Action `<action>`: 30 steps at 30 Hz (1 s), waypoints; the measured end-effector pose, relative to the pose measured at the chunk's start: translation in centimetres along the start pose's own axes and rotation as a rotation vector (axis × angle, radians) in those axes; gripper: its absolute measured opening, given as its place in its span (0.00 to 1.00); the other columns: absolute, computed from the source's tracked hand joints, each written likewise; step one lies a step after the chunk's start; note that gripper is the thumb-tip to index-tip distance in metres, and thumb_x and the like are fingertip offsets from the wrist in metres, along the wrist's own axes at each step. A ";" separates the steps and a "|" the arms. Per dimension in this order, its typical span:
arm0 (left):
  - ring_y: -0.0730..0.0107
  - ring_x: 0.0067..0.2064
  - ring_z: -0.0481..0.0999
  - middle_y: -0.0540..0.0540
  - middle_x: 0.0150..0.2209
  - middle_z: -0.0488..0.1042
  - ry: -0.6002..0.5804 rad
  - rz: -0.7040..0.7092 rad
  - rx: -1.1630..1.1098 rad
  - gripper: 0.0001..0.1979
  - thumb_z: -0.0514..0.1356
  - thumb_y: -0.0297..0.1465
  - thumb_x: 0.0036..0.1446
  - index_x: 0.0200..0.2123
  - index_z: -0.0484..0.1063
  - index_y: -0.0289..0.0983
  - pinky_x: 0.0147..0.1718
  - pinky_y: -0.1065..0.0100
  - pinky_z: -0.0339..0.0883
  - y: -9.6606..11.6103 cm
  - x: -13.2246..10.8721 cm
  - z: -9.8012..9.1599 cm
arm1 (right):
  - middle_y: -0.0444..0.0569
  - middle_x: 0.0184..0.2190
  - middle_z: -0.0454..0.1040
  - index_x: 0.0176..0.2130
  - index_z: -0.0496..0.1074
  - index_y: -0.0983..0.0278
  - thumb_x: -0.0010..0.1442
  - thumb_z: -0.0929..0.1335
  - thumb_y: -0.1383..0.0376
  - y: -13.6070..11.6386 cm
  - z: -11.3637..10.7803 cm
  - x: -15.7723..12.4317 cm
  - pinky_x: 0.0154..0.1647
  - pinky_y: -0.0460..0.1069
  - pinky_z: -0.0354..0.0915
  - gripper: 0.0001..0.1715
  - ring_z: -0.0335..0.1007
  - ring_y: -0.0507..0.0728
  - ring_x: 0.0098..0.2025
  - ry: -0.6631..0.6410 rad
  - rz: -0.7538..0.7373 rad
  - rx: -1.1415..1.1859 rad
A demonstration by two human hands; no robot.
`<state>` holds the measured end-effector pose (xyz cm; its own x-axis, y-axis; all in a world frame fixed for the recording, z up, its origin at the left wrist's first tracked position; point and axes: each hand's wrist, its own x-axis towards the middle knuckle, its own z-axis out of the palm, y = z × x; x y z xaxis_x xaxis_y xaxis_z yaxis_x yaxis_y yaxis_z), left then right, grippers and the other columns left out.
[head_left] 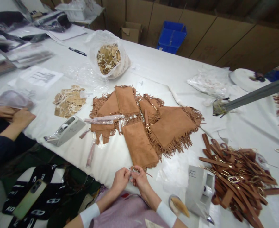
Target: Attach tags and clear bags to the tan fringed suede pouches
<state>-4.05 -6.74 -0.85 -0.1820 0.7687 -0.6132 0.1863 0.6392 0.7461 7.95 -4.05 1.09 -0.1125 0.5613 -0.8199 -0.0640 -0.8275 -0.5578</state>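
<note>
My left hand and my right hand meet at the near table edge, fingers pinched together on a small brown strap end with a metal clasp. Just beyond them lies a tan suede fringed bag, the nearest of a pile of fringed suede bags. Both wrists wear white cuffs.
A heap of brown leather straps with gold clasps lies at right. Two grey tape dispensers sit near the edge. Paper tags and a bag of tags lie behind. Another person's hands rest at left. White table.
</note>
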 end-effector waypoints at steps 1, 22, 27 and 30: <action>0.71 0.25 0.66 0.53 0.19 0.69 0.011 0.010 -0.004 0.09 0.57 0.34 0.50 0.21 0.68 0.38 0.29 0.70 0.55 0.1 -0.1 0.0 | 0.41 0.25 0.74 0.44 0.61 0.60 0.42 0.72 0.66 -0.3 0.3 -0.2 0.16 0.41 0.52 0.29 0.65 0.48 0.18 -0.010 0.026 0.124; 0.75 0.27 0.71 0.49 0.29 0.74 -0.100 -0.356 -0.717 0.26 0.69 0.45 0.37 0.36 0.68 0.36 0.25 0.74 0.60 1.6 -2.3 1.4 | 0.37 0.21 0.69 0.36 0.60 0.59 0.34 0.74 0.73 -1.1 0.4 0.3 0.13 0.40 0.48 0.30 0.58 0.46 0.15 -0.069 0.133 0.488; 0.74 0.21 0.65 0.49 0.19 0.70 -0.065 -0.114 -0.389 0.21 0.60 0.48 0.48 0.23 0.73 0.33 0.23 0.72 0.56 1.9 -2.1 0.4 | 0.35 0.18 0.66 0.34 0.63 0.61 0.34 0.75 0.71 -0.9 0.3 0.5 0.12 0.40 0.42 0.26 0.51 0.44 0.13 -0.009 0.105 0.381; 0.69 0.24 0.69 0.48 0.21 0.74 0.054 -0.001 -0.166 0.18 0.58 0.43 0.52 0.23 0.75 0.34 0.26 0.69 0.60 1.9 -2.2 -0.1 | 0.35 0.17 0.66 0.32 0.63 0.61 0.33 0.75 0.71 -0.8 0.5 0.7 0.12 0.40 0.39 0.25 0.51 0.43 0.13 0.022 0.097 0.360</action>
<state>-3.38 -7.25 1.96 -0.2348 0.7632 -0.6020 0.0252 0.6239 0.7811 7.41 -3.01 0.99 -0.1135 0.4772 -0.8714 -0.3989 -0.8252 -0.3999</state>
